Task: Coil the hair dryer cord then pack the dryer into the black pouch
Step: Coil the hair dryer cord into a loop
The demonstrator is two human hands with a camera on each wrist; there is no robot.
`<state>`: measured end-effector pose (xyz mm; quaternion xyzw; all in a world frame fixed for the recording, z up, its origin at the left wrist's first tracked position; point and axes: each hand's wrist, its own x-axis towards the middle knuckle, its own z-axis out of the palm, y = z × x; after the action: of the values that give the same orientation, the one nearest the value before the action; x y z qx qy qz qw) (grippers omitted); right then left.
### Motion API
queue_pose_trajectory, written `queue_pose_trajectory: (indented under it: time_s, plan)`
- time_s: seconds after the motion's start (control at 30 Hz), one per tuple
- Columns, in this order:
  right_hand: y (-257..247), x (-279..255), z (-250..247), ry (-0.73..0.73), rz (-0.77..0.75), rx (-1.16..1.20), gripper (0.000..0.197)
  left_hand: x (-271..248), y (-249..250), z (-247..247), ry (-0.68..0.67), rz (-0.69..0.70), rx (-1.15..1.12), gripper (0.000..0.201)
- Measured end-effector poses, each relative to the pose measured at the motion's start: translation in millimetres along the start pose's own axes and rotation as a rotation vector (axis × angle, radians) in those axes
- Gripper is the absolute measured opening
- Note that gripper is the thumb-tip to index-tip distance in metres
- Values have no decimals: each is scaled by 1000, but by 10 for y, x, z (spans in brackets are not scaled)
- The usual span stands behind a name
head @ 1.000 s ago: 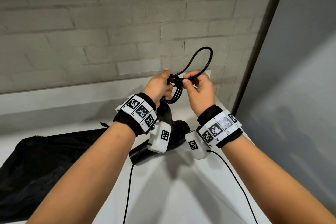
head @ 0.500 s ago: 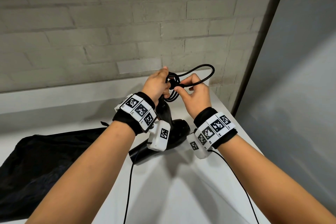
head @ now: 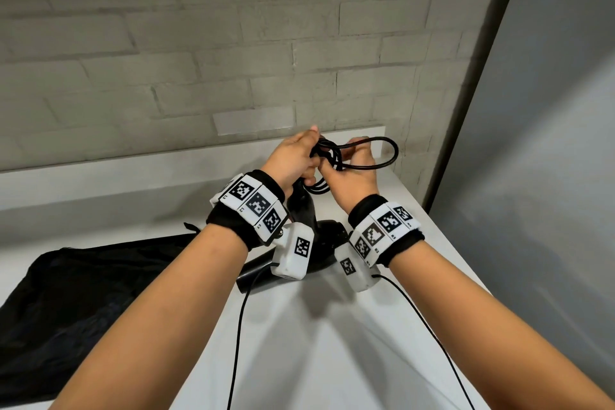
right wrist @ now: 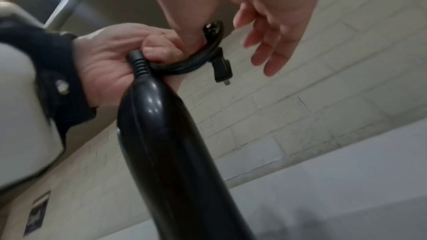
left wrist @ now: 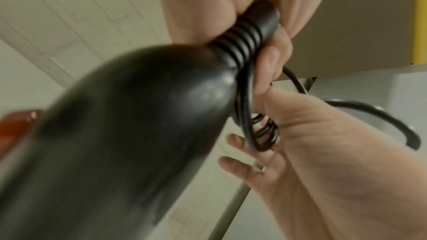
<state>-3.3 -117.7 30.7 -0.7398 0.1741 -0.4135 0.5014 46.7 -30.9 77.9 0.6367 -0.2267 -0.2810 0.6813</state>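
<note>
hair dryer cord [head: 372, 156], no legible lettering

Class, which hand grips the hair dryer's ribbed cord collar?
The left hand: its fingers wrap the ribbed collar, whereas the right hand hooks the cord loops.

From the head view we lose most of the hair dryer [head: 327, 236] behind the two wrist bands, so we cannot tell how its barrel sits on the worktop [head: 332, 343]. The black pouch [head: 83, 293] runs off the left edge, its mouth unseen. Where the cord [head: 372, 151] meets the left hand [head: 293, 160] and right hand [head: 354, 176], the loops bunch together and we cannot count them (fingers cover the crossing). In the left wrist view the dryer handle [left wrist: 129, 134] is blurred and cut off at the bottom. In the right wrist view the plug [right wrist: 223, 71] is soft, its prongs too small to read.
</note>
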Motion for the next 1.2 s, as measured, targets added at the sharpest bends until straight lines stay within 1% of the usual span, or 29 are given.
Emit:
queue_pose_trajectory:
  time_s: [0.07, 0.1, 0.13, 0.2, 0.3, 0.37, 0.43, 0.47, 0.5, 0.53, 0.57, 0.63, 0.73, 0.83, 0.9, 0.97, 1.03, 1.1, 1.17, 1.2]
  plan:
    - [-3, 11, 17, -154, 30, 108, 31, -12, 1, 13, -9, -12, 4, 30]
    - [-7, 13, 21, -221, 29, 116, 35, -14, 2, 16, -7, -17, 3, 29]
    - [-8, 19, 19, -263, 28, 115, 36, -12, 3, 13, -2, -20, -1, 29]
    - [-22, 20, -7, -305, 24, 103, 32, 1, 10, -2, 11, -25, -9, 30]
    - [41, 4, -91, -399, -30, -44, 25, 15, 19, -47, 27, -35, -8, 37]
    - [138, -30, -186, -523, -64, -201, 19, 21, 20, -66, 25, -47, 0, 43]
    - [283, -54, -313, -664, -71, -388, 33, 19, 27, -68, 9, -69, 1, 45]
    - [362, -52, -379, -706, -38, -460, 37, 18, 34, -67, -3, -80, 0, 46]
    - [430, -47, -443, -726, 21, -493, 34, 16, 41, -60, -13, -90, 1, 46]
    - [504, -38, -488, -742, 70, -525, 29, 11, 49, -59, -18, -96, 2, 47]
    - [560, -24, -517, -745, 99, -580, 29, 5, 56, -55, -21, -102, 5, 47]
    - [617, 0, -525, -736, 161, -687, 37, -5, 65, -47, -26, -113, 10, 47]
    - [633, -22, -490, -727, 231, -740, 37, -19, 67, -45, -30, -123, 7, 46]
    - [719, -68, -464, -710, 388, -856, 36, -34, 67, -74, -41, -123, 9, 44]
    - [754, -94, -498, -743, 392, -933, 39, -40, 54, -96, -54, -106, 35, 42]
    - [781, -94, -523, -788, 362, -973, 38, -40, 39, -109, -80, -84, 36, 39]
    - [783, -74, -525, -756, 355, -933, 35, -35, 33, -113, -107, -72, 24, 37]
    - [750, -34, -502, -685, 374, -800, 30, -34, 28, -115, -117, -64, 29, 35]
    - [632, 31, -463, -671, 310, -680, 26, -36, 26, -123, -115, -55, 35, 34]
    - [543, 66, -445, -679, 256, -590, 24, -38, 27, -124, -113, -50, 33, 33]
